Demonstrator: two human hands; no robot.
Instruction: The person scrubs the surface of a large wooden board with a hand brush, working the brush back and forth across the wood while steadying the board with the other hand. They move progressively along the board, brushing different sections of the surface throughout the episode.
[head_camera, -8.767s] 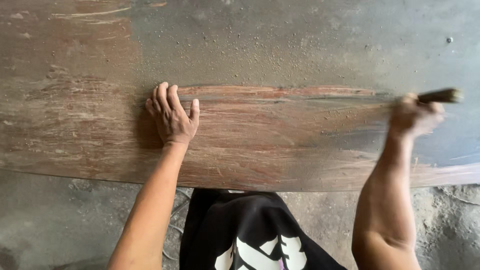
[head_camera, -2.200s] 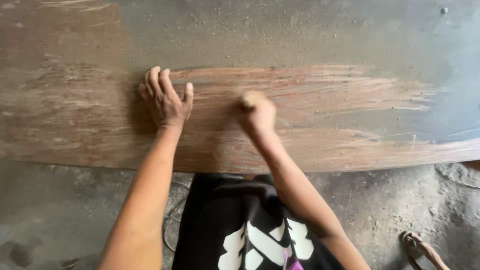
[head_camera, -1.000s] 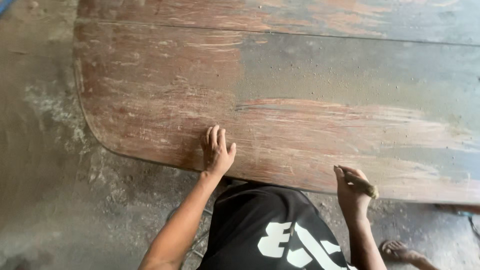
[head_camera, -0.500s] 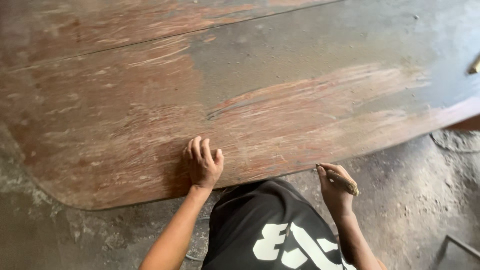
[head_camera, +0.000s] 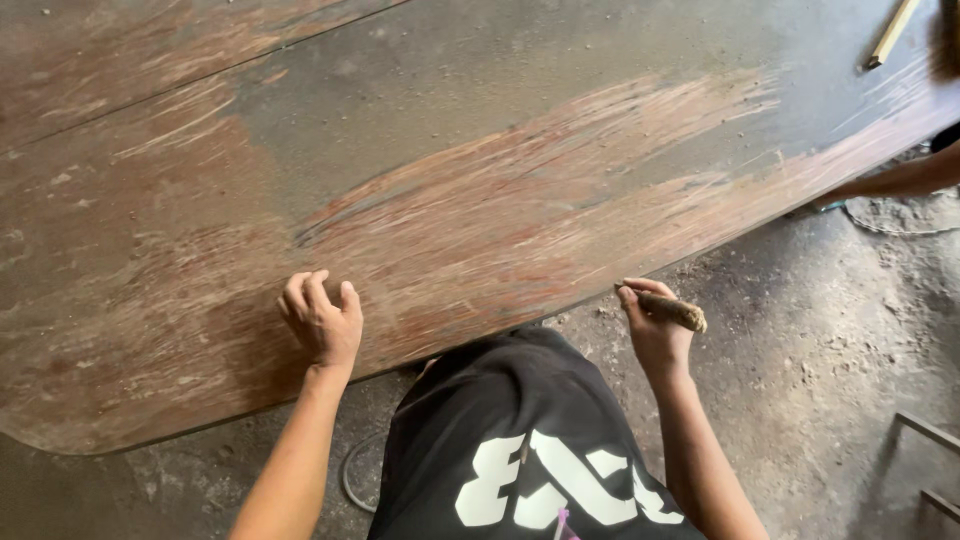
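1. Toward nine o'clock of the view I see the big wooden slab (head_camera: 430, 190) running across the whole upper part, rounded at its left end, its surface streaked reddish-brown where it has been rubbed and grey with dust elsewhere.
2. My left hand (head_camera: 322, 322) lies on the slab near its lower edge, fingers (head_camera: 300, 292) loosely curled and empty, knuckles up, bracing rather than gripping.
3. At six o'clock my black shirt with white print (head_camera: 530, 450) fills the gap between the arms.
4. My right hand (head_camera: 655, 335) hangs just off the slab's edge, at four o'clock from the left hand, fingers closed round a short brown stick-like rubbing tool (head_camera: 668, 308); its free end points to three o'clock, clear of the wood.
5. I judge this a pause between rubbing strokes; the next stroke calls for lifting the tool back over the edge to a dusty patch while the left hand steadies.
6. At one o'clock a pale wooden stick (head_camera: 890, 33) lies on the slab; below it another person's forearm (head_camera: 900, 180) shows.
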